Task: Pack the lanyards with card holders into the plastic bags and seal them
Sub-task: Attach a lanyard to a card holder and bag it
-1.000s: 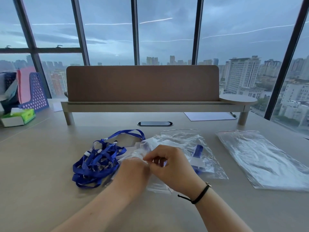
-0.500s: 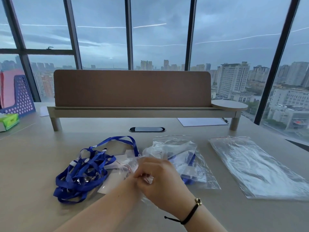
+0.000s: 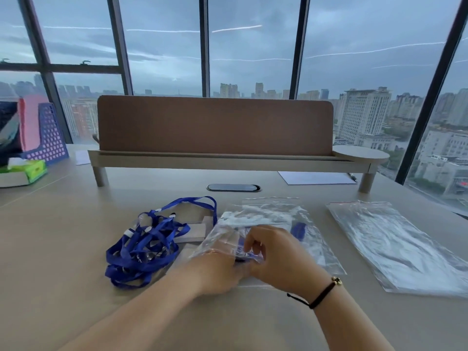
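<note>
Gripping plastic bag (image 3: 255, 219): left hand (image 3: 220, 272), right hand (image 3: 281, 257).

A pale beige laminate worktop (image 3: 50, 249) faces floor-to-ceiling windows with dark metal mullions (image 3: 204, 46), looking out on an overcast blue-grey sky and a skyline of high-rise towers (image 3: 364, 115). At 12 o'clock stands a long beige desk shelf on short round legs (image 3: 228, 163), backed by a brown felt-like privacy panel (image 3: 215, 125). A dark oval cable grommet (image 3: 233, 187) sits just in front of it. At 10 o'clock, a purple perforated plastic file rack (image 3: 48, 138) stands near the glass. Light is dim, cool daylight.
</note>
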`<state>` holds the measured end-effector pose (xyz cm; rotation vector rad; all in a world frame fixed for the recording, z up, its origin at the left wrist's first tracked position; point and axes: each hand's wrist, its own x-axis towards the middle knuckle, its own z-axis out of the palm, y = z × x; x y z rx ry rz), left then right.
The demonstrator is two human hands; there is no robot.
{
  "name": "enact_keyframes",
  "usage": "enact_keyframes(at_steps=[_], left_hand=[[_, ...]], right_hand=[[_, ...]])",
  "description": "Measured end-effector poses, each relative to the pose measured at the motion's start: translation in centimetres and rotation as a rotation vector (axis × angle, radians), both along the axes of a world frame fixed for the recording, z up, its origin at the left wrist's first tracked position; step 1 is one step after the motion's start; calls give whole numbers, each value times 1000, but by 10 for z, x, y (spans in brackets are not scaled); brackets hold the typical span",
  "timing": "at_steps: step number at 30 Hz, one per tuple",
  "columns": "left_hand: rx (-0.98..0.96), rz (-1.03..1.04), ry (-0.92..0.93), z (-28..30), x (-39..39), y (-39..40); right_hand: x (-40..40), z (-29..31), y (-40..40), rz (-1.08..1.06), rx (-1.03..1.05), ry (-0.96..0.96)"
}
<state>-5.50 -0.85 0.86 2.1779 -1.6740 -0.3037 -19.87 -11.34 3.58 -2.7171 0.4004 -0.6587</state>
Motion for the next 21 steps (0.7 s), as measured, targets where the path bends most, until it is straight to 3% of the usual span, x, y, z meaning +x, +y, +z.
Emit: enact_keyframes(at_steps=[5,11,19,21], left_hand=[[50,-121,-109,-3,-9,56],[-263,-42,-377,-1,8,95],[-366,-15,-593,-13,23,86],[-372,-19,-591,-11,25,83]], right_hand=[[-17,-6,-10,-83,46,54],[-34,-18,1,-191,-17,113],[-68,-27,14,-394,-56,90],[-74,-27,14,-436,52,36]])
